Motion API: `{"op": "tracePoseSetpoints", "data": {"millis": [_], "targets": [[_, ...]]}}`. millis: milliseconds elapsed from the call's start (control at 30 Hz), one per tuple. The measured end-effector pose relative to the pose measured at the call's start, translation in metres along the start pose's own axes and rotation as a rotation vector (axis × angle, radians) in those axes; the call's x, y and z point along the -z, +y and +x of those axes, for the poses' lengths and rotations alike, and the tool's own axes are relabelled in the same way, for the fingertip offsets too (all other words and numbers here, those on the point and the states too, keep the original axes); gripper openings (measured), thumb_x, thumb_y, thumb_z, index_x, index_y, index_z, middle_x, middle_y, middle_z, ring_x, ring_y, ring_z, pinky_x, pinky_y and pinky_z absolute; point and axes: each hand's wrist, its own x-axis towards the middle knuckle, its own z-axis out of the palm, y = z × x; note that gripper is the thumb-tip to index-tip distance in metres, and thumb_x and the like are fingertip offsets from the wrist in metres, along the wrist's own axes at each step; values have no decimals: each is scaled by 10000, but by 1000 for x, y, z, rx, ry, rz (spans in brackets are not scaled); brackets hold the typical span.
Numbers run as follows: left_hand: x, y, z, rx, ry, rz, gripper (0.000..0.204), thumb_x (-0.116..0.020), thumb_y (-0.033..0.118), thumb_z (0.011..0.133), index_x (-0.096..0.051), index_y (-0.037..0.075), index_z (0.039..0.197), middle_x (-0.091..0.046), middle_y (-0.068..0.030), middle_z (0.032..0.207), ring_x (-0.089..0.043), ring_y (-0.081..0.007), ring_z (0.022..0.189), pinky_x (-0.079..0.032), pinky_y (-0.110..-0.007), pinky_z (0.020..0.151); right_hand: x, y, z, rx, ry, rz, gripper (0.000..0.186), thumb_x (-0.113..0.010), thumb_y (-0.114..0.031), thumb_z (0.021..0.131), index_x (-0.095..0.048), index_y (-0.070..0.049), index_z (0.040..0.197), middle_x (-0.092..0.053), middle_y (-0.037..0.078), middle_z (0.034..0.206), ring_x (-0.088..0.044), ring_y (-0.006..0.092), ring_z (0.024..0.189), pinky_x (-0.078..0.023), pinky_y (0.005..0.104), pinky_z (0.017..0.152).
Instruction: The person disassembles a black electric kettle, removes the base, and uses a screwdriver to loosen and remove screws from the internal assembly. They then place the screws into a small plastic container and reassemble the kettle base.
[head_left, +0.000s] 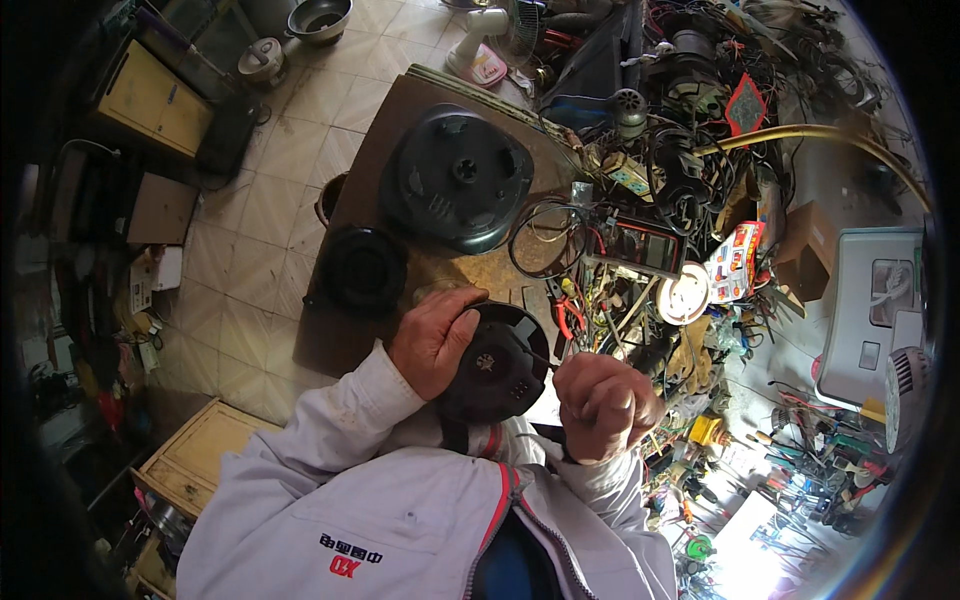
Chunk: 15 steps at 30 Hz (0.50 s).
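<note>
A round black plastic housing (pixel 492 388), with a deep rim and a small metal coupling at its middle, is held close in front of my chest. My left hand (pixel 436 345) grips its left edge, thumb on top and the other fingers partly hidden. At its right side, my right hand (pixel 606 405) is closed in a fist. A thin dark shaft (pixel 541 357), like a screwdriver's, runs from that fist to the housing; the handle is hidden. Beyond the hands lie a large black appliance base (pixel 458 178) and a smaller round black part (pixel 363 271).
Both black parts rest on a brown table (pixel 345 215). Red-handled pliers (pixel 567 316), a multimeter (pixel 645 247) and tangled cables crowd the right. Many hand tools (pixel 820 455) lie at the lower right. A wooden cabinet (pixel 195 450) stands at the lower left on the tiled floor (pixel 240 270).
</note>
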Motion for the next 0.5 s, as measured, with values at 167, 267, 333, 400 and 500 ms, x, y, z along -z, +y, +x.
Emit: {"op": "tracePoseSetpoints", "data": {"millis": [167,267,333,400,500], "targets": [[0,0,1,-20,5,8,315,-563,172,1006,-660,-44,1214,-702,-235,1127,-657,-398,1069,-514,-419,954,22,-5,23,-152,-309,89,383,-614,-226,1008,-534,2,710,-544,128,653,-536,246,580,-448,359,562],[-2,-1,2,-33,16,3,313,-555,172,1011,-662,-43,1212,-706,-232,1112,-660,-398,1055,-517,-421,943,18,-14,33,-6,-271,-388,281,-675,-231,963,-630,12,831,-593,162,700,-593,291,628,-489,368,586],[-1,1,3,-21,11,1,316,-548,178,1016,-663,-44,1209,-708,-231,1105,-662,-400,1048,-519,-422,936,19,-27,35,174,-246,-868,217,-730,-196,915,-662,9,896,-614,165,711,-617,306,642,-510,376,601],[2,4,0,8,7,2,320,-543,187,1023,-665,-46,1204,-709,-231,1102,-664,-403,1044,-520,-423,931,13,-53,31,79,-306,-1185,278,-877,-130,760,-664,-14,896,-629,119,678,-643,325,593,-499,414,532],[0,-5,-1,-36,11,20,341,-522,198,1042,-660,-49,1231,-709,-233,1120,-688,-363,1049,-524,-389,938,12,-70,27,-189,-400,-1162,234,-840,-102,787,-615,-36,800,-578,109,678,-626,327,599,-470,430,523]]}}
